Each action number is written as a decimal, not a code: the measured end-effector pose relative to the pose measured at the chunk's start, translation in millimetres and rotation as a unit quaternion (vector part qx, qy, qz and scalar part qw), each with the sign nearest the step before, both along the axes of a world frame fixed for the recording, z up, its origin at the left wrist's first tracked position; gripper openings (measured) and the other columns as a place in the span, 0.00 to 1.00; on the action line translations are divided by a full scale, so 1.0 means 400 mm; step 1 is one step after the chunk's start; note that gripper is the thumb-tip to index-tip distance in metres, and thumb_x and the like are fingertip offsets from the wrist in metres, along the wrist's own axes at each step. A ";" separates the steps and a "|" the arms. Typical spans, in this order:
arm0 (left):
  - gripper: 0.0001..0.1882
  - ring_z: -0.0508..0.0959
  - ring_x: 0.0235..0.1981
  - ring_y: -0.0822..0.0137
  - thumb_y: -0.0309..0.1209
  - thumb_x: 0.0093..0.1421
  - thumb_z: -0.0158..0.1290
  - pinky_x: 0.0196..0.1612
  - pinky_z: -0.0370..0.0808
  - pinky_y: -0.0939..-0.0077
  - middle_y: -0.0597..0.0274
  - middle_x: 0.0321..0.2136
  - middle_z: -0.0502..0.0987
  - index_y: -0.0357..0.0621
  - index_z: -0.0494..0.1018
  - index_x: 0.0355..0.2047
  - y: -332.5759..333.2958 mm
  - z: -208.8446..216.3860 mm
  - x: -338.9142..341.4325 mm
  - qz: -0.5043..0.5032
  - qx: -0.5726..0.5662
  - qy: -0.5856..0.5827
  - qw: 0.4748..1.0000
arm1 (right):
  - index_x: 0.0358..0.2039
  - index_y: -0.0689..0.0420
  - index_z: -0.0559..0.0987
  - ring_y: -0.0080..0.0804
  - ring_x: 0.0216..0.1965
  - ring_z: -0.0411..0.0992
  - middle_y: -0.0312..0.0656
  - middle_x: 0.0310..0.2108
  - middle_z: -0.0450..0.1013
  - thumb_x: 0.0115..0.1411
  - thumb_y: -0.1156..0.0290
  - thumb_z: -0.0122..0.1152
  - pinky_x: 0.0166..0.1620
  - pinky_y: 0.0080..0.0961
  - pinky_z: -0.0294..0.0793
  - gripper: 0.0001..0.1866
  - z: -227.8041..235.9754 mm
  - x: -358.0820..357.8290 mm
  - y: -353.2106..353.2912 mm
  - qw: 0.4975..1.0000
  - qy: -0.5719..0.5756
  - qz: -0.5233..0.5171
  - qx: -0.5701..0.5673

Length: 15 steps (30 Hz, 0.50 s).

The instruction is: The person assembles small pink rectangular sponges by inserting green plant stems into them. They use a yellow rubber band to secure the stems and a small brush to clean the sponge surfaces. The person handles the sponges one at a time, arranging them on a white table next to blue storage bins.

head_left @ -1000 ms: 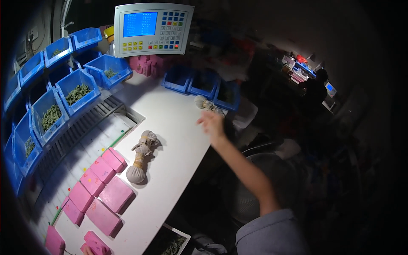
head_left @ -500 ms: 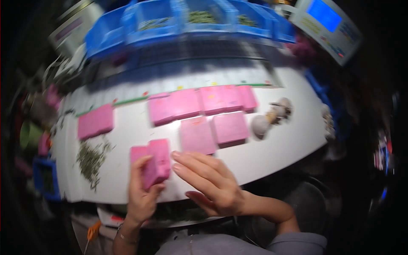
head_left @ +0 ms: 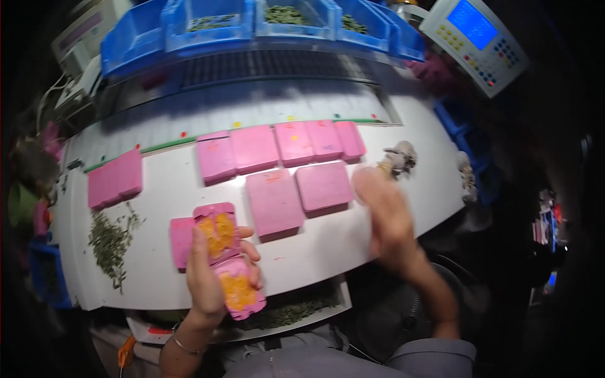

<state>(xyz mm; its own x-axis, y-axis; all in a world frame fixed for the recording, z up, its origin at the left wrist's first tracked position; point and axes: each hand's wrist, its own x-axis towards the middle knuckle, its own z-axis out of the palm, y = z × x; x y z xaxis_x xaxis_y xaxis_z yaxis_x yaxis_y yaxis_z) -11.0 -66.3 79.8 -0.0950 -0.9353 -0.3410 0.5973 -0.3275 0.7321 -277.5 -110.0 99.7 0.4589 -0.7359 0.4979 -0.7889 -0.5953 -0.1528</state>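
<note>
My left hand point(head_left: 207, 277) grips an opened pink rubber mould point(head_left: 241, 259), whose two halves spread apart and show orange-yellow shapes inside. Just behind it on the white table lies a closed pink block point(head_left: 181, 242). My right hand point(head_left: 392, 217), smeared by motion, reaches out over the right side of the table. Its fingertips are at a small pale cloth bundle point(head_left: 400, 157), and whether they grip part of it I cannot make out. Two pink blocks point(head_left: 274, 201) lie between the hands, with a row of more pink blocks point(head_left: 253, 148) behind them.
Small green pieces point(head_left: 110, 249) lie heaped at the left of the table point(head_left: 328, 252), near two pink blocks point(head_left: 115, 179). Blue bins point(head_left: 293, 28) line the back, some holding green pieces. A keypad device with a blue screen point(head_left: 474, 38) stands back right. An open drawer point(head_left: 343, 299) holds green pieces.
The pink mould in my left hand has come open, showing its orange-yellow inside. My right hand has moved from beside it to the right, toward the cloth bundle. The view has shifted slightly.
</note>
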 end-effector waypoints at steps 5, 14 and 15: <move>0.38 0.72 0.15 0.65 0.55 0.65 0.22 0.19 0.72 0.72 0.50 0.28 0.73 0.26 0.62 0.49 -0.017 0.004 -0.056 -0.088 -0.035 -0.013 0.995 | 0.55 0.58 0.67 0.46 0.48 0.67 0.47 0.45 0.68 0.48 0.82 0.53 0.57 0.40 0.59 0.30 -0.016 -0.232 -0.104 0.983 0.177 -0.032 0.041; 0.36 0.71 0.16 0.65 0.55 0.65 0.24 0.21 0.72 0.69 0.56 0.24 0.69 0.32 0.63 0.48 -0.015 -0.006 -0.056 -0.094 -0.005 -0.003 0.996 | 0.47 0.60 0.76 0.32 0.30 0.70 0.55 0.49 0.66 0.44 0.84 0.56 0.31 0.22 0.73 0.25 0.067 0.073 0.052 0.995 -0.049 0.066 0.049; 0.35 0.71 0.17 0.66 0.54 0.65 0.24 0.21 0.72 0.72 0.58 0.24 0.69 0.31 0.63 0.48 -0.012 0.010 -0.056 -0.096 -0.003 0.001 0.995 | 0.46 0.61 0.76 0.31 0.31 0.71 0.56 0.47 0.69 0.45 0.83 0.56 0.32 0.21 0.72 0.24 0.080 0.118 0.055 0.993 -0.075 0.090 -0.001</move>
